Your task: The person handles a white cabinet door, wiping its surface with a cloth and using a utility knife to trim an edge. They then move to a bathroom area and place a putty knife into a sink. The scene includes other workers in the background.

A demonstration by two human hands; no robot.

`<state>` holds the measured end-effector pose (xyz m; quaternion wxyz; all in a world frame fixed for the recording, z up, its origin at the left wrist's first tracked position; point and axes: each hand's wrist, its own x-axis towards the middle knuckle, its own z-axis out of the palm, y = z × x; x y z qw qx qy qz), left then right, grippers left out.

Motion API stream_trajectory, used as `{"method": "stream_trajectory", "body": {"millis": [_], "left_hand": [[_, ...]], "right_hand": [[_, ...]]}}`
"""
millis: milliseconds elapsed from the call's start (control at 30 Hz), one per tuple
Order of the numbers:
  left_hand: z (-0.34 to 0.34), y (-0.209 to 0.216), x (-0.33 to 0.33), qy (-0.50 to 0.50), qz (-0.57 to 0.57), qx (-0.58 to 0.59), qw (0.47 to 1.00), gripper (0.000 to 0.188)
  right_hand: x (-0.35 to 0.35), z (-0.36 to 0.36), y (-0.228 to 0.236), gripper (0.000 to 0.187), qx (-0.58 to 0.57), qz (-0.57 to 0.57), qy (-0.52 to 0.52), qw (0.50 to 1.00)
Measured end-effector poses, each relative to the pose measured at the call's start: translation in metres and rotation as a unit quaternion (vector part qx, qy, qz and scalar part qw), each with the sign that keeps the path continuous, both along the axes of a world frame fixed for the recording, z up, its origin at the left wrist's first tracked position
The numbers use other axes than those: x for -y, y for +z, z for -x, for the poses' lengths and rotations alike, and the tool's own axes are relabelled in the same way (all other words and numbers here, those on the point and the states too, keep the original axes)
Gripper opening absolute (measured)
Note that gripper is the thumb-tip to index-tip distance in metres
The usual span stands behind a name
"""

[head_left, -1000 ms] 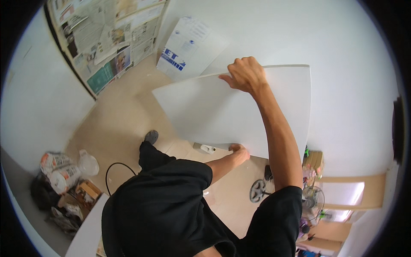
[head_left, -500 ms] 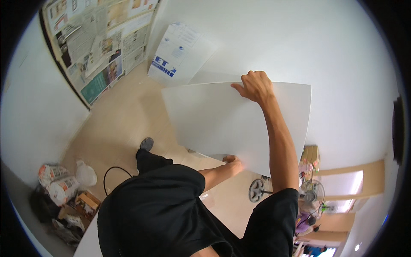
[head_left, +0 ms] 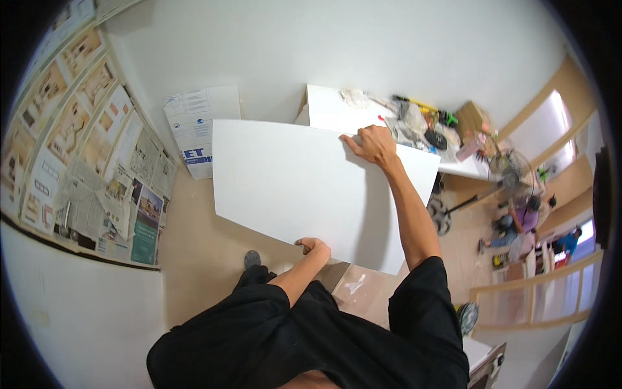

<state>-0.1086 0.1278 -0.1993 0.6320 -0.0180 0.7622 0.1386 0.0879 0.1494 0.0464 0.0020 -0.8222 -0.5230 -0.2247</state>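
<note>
A large flat white panel (head_left: pixel 288 181) spans the space before me, tilted, held by its two long edges. My right hand (head_left: pixel 374 144) is closed over the far edge, its thumb lying along that edge to the left. At the near edge, my left hand (head_left: pixel 315 247) grips with its fingers partly hidden by the panel. My right forearm passes over the panel's right end and casts a shadow there.
A white worktable (head_left: pixel 327 104) with bags and tools stands beyond the panel. A pedestal fan (head_left: pixel 508 172) is to its right. A printed white sheet (head_left: pixel 194 120) leans on the wall, beside the newspaper-covered door (head_left: pixel 123 188). Several people (head_left: pixel 521 220) are far right. Below lies a brownish box-like piece (head_left: pixel 366 292).
My view has swung right, bringing in the worktable, the fan and the people. The panel has turned along with me, both hands still gripping its edges.
</note>
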Motion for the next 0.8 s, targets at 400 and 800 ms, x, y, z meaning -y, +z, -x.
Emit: {"method": "stream_trajectory", "body": {"millis": [400, 800], "left_hand": [[-0.039, -0.024, -0.053, -0.079, -0.123, -0.04, 0.988, 0.085], [-0.119, -0.057, -0.09, -0.089, -0.238, 0.031, 0.967, 0.078]], "right_hand": [[0.072, -0.114, -0.11, 0.071, -0.217, -0.09, -0.16, 0.959], [0.059, -0.232, -0.191, 0.065, -0.298, -0.088, -0.219, 0.925]]}}
